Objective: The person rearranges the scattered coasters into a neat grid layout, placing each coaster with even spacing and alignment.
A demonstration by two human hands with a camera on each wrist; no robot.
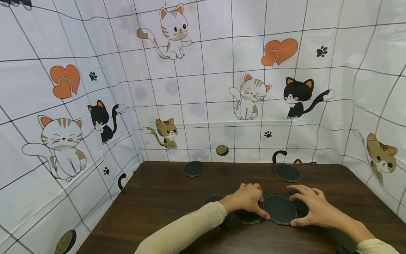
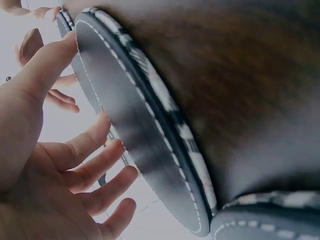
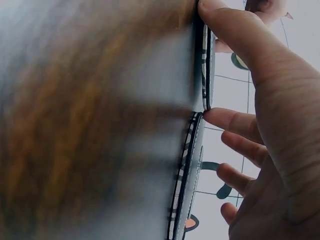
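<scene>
A round dark coaster (image 1: 280, 210) with a stitched rim lies between my two hands. The thumb and index finger of my left hand (image 1: 247, 199) are curled at its left edge, above another coaster (image 1: 248, 217). My right hand (image 1: 314, 207) holds the opposite edge, its thumb at the near side and index finger at the far side. In the right wrist view, the index fingertip is right where this coaster (image 3: 208, 67) meets a neighbouring coaster (image 3: 186, 175). A large coaster (image 2: 140, 125) fills the left wrist view beneath the left fingers.
Two more dark coasters, one back left (image 1: 194, 169) and one back right (image 1: 288, 173), lie on the brown wooden table (image 1: 152, 211). Another coaster (image 1: 211, 200) shows partly behind the left forearm. A white cloth wall (image 1: 215, 88) with printed cats stands around the table.
</scene>
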